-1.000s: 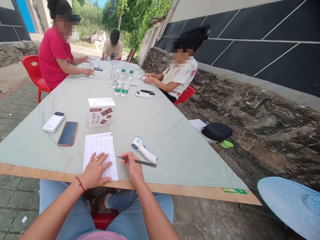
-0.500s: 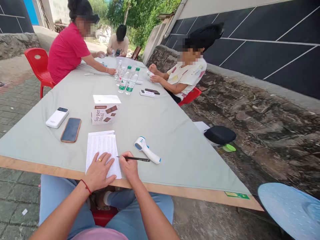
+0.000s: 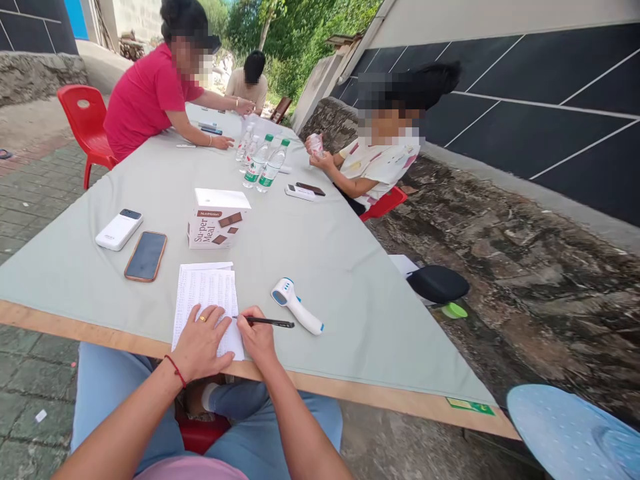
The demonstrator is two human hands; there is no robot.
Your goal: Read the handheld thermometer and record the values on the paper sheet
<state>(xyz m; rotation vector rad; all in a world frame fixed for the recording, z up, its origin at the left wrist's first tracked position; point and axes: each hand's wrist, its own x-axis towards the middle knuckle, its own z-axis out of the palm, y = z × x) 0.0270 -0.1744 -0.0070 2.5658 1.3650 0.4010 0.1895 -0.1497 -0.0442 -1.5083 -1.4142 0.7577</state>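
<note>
One pen (image 3: 273,323), gripped in the right hand (image 3: 257,339), lies crosswise, its tip pointing left at the right margin of the paper (image 3: 209,285), which extends leftward from that hand beneath the flat, unclenched left hand (image 3: 203,341).

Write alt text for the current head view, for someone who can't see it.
A right hand holds a pen, its tip at the right edge of some paper, on which the left hand lies. A thermometer, phone, box and bottles are on the table, with three other people farther along it.
</note>
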